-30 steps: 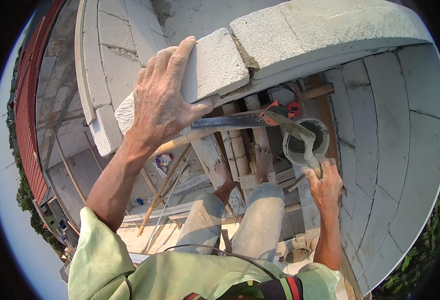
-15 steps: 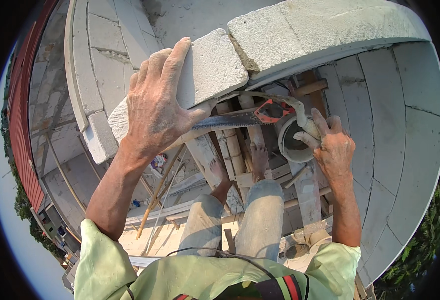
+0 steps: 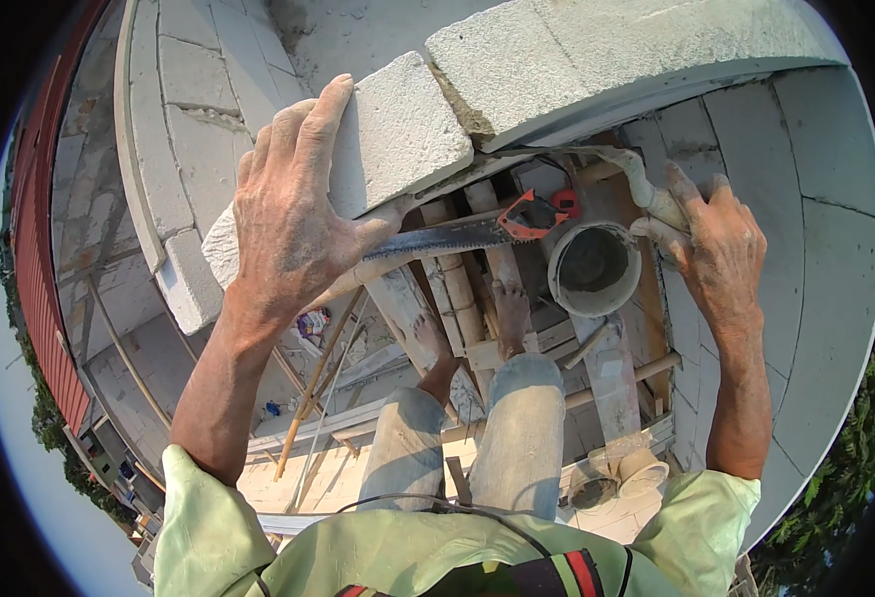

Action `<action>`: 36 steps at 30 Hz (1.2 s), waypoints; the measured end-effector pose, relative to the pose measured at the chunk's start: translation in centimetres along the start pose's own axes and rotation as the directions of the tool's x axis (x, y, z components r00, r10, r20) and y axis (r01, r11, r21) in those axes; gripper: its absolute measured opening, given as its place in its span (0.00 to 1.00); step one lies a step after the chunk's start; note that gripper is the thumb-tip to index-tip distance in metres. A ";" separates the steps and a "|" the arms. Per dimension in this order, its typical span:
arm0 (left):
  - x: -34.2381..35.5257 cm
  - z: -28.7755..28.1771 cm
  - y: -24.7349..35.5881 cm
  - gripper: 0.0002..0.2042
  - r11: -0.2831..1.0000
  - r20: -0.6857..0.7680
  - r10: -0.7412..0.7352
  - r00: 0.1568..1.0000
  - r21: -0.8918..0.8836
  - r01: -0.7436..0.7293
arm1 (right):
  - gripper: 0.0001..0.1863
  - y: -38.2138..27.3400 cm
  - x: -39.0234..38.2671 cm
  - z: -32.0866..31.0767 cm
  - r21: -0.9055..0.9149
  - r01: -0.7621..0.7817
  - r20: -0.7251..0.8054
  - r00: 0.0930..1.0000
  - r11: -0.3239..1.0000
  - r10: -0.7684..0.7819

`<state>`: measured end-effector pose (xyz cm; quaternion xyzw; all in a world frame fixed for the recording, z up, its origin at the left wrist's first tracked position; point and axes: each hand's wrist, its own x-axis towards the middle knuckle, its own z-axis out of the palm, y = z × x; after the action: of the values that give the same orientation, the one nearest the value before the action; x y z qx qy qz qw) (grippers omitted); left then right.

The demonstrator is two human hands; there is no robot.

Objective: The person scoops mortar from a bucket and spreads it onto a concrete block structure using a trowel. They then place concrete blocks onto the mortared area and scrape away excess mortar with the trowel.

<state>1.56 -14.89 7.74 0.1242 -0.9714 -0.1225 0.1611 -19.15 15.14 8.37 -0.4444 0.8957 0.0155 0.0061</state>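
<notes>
Okay, so the left hand (image 3: 293, 211) clasps the pale block (image 3: 400, 127), fingers over top, thumb at the near edge. The right hand (image 3: 713, 239), farther off, grips a trowel (image 3: 631, 167) pointing left along the wall (image 3: 597, 72), toward that block.

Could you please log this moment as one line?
left hand: gripping pale block | right hand: holding trowel by handle | saw: left of bucket
</notes>
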 end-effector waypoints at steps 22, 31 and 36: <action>-0.3 -0.4 -0.7 0.48 0.972 0.106 -0.215 0.971 0.115 0.203 | 0.36 3.7 -24.1 23.0 0.318 -0.926 0.773 0.377 0.202 0.510; -0.6 -1.2 -0.6 0.50 0.925 0.092 -0.352 0.932 0.186 0.331 | 0.29 7.8 -23.9 38.4 0.521 -0.805 0.747 0.592 0.284 0.305; -0.2 0.2 0.5 0.47 0.953 0.057 -0.275 0.960 0.149 0.264 | 0.30 8.2 -21.9 39.7 0.256 -0.688 0.740 0.591 0.679 0.320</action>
<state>1.62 -14.30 7.64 0.2620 -0.9570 -0.0797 0.0959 -12.53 38.84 -30.55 -0.1054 0.8954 -0.0750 0.4260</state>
